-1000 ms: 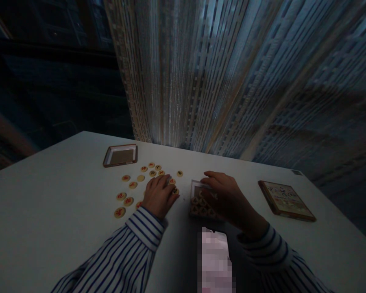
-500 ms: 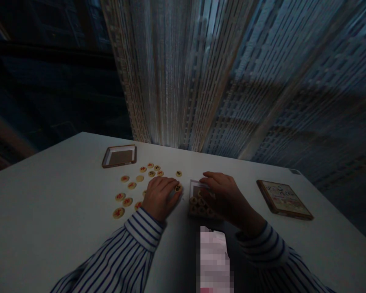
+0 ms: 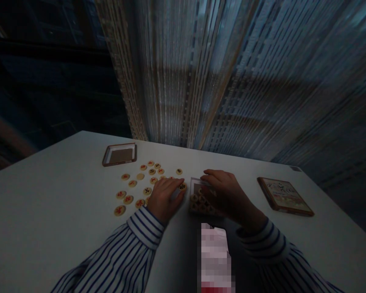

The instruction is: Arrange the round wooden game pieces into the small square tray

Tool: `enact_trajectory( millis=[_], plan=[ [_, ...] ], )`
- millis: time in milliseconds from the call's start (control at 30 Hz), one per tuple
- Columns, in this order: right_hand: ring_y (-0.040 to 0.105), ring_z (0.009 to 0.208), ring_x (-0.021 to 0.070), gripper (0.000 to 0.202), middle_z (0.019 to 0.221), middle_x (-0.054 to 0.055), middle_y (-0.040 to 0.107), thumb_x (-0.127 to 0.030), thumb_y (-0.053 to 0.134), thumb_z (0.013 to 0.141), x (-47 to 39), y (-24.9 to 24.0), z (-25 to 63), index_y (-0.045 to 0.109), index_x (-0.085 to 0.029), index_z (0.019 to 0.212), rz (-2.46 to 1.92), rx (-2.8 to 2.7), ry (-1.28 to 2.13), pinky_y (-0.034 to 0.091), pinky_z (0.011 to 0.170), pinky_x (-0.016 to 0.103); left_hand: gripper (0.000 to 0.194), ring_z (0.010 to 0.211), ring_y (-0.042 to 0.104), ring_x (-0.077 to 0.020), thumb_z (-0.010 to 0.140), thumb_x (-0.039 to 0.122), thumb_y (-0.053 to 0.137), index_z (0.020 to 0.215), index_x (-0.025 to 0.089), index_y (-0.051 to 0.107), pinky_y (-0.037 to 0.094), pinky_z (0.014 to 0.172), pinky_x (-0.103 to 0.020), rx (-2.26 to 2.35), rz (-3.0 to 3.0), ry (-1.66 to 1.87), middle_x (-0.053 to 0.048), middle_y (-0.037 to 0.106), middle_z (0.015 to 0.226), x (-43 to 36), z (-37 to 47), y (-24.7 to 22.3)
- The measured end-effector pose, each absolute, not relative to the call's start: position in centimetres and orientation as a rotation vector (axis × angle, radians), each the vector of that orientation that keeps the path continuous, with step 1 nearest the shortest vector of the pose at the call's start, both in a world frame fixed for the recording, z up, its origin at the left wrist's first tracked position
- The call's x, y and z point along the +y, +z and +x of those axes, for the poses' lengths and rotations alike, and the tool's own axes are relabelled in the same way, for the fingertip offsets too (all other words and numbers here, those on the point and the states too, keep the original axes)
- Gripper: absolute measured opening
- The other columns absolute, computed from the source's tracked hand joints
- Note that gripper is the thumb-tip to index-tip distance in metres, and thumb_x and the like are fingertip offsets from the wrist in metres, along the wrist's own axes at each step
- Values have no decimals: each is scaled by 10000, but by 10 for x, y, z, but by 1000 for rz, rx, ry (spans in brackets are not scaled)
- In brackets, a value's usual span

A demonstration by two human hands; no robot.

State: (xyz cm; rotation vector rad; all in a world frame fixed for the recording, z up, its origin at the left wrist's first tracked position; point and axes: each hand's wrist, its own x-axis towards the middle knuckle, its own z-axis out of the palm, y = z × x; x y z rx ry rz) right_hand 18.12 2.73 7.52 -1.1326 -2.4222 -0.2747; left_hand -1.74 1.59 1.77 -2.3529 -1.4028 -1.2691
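Between the thumb and fingertips of my left hand (image 3: 164, 199) is a round wooden Chinese chess piece (image 3: 182, 186) with a dark character. It is just left of a small open box (image 3: 195, 182), whose near part is filled with several pieces (image 3: 198, 205). My right hand (image 3: 224, 193) arches over the right side of this box, thumb and fingers apart, with nothing visible in its grasp. Several more pieces (image 3: 128, 199), with red or black characters, lie scattered left of my left hand; it hides some. A single piece (image 3: 179, 171) lies beyond my left fingertips.
An open shallow tray or lid (image 3: 120, 155) lies at the far left of the white table (image 3: 64, 191). A flat box with a picture on top (image 3: 285, 196) is to the right. A phone (image 3: 216, 256), its screen pixelated, is at the near edge. A string curtain (image 3: 171, 81) hangs behind.
My left hand has moved slightly right with the piece, closer to the box, uncovering more pieces on the table. My right hand stays over the box.
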Motion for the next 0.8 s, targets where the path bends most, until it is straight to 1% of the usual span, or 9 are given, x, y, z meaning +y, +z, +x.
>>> enact_trajectory(
  millis=[267, 500, 800],
  plan=[
    [564, 930, 219, 194, 1044, 102, 627, -186, 527, 781, 27, 74, 179, 598, -159, 959, -1126, -2441, -227, 393, 799, 370, 277, 914, 595, -221, 768, 232, 551, 1038, 177, 582, 457, 841, -392, -1529, -2365, -1341, -84, 670, 949, 13, -14, 16],
    [558, 924, 190, 186, 1026, 77, 630, -194, 484, 825, 26, 71, 177, 572, -182, 989, -1020, -2511, -80, 382, 780, 333, 219, 871, 611, -193, 768, 225, 560, 976, 172, 602, 480, 801, -336, -1491, -2465, -1472, -77, 679, 914, 10, -9, 18],
    [570, 909, 178, 202, 1019, 63, 637, -207, 462, 851, 27, 67, 176, 557, -188, 1028, -921, -2491, 78, 410, 759, 329, 228, 797, 616, -170, 759, 208, 572, 981, 171, 608, 499, 740, -311, -1528, -2539, -1608, -65, 680, 867, 9, -5, 24]
  ],
)
